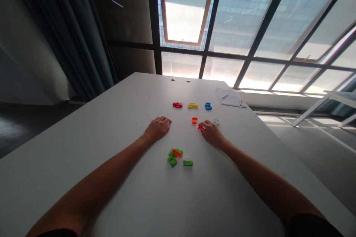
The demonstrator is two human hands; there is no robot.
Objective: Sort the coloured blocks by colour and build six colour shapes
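Right of centre, the right hand point(209, 130) pinched a curved red piece point(201, 127); whether the left hand point(158, 129) held anything, I couldn't tell.

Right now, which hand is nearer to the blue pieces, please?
Right: the right hand is just short of the blue pieces; the left hand is farther off, to their left.

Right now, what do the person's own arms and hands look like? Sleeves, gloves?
The left hand and right hand are gloveless, with no visible watch or band. Forearms are bare; dark sleeves show only at the picture's bottom edge.
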